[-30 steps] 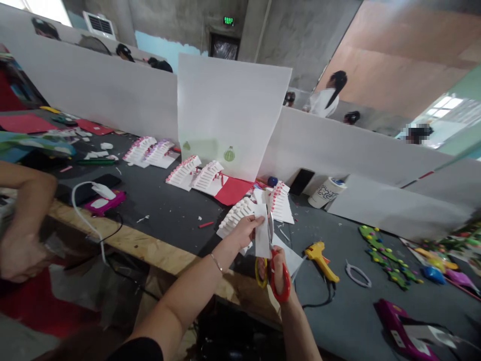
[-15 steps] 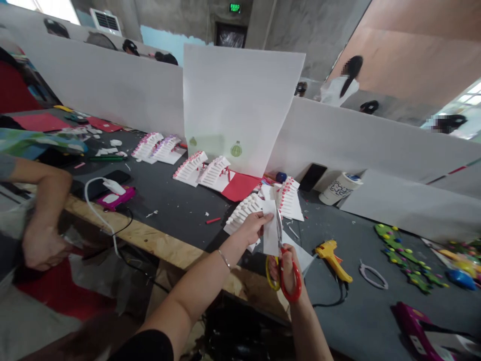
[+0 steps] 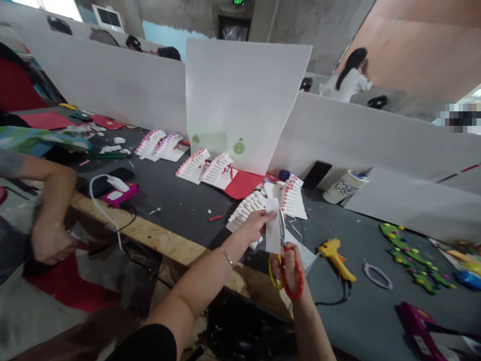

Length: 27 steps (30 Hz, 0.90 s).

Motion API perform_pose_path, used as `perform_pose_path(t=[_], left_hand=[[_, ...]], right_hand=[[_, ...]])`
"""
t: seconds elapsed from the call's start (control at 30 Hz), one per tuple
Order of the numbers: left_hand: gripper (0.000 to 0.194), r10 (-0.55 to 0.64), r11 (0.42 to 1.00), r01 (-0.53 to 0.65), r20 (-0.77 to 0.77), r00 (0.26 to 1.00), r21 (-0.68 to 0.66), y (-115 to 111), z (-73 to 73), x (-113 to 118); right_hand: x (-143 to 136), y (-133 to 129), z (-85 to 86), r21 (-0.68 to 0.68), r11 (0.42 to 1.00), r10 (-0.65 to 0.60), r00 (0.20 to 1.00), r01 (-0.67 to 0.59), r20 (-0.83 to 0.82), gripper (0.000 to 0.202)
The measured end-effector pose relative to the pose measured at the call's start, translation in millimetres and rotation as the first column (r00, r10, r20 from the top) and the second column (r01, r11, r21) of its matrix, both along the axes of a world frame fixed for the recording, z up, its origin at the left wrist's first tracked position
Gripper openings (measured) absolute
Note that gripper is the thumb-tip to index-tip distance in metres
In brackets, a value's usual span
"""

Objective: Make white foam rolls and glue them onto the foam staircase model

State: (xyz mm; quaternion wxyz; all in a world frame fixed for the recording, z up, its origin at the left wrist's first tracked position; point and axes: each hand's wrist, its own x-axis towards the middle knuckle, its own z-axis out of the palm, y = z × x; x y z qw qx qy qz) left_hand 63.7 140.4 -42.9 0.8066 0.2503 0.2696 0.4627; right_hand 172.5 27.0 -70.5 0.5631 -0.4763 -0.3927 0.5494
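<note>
Paper strip (image 3: 272, 237) in left grip (image 3: 267, 219) — scissors (image 3: 299, 282) in right grip (image 3: 288, 260), blades (image 3: 282, 229) indistinct.

Both hands (image 3: 273, 245) close together, gripping.

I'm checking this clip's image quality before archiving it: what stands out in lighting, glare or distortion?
Head view: the patch at top left is blown out white; a pixelated block hides part of the right edge; the space under the table is very dark; the white strip and scissors are readable.
</note>
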Motion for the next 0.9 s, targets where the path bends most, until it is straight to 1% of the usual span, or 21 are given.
perform_pose_path(t=[0.17,0.43,0.7,0.9], left_hand=[[0.040,-0.009,1.000,0.009,0.007,1.000,0.007,1.4,-4.6,0.7],[0.042,-0.037,0.998,0.037,0.003,0.999,0.057,-2.7,-6.0,-0.7],[0.044,-0.070,0.996,0.069,0.000,0.998,0.064,-2.8,-7.9,0.1],[0.048,-0.061,0.997,0.061,-0.008,0.998,0.057,-2.6,-9.5,1.2]], right_hand=[[1.0,1.9,-5.4,0.046,0.999,0.027,1.000,-0.027,0.011,0.041],[-5.0,2.2,1.4,0.061,0.998,-0.003,0.999,0.001,0.042,0.042],[-6.8,3.3,0.4,0.065,0.997,-0.038,0.998,0.035,0.043,0.041],[-7.2,4.3,-0.7,0.055,0.997,-0.053,0.998,0.051,0.036,0.041]])
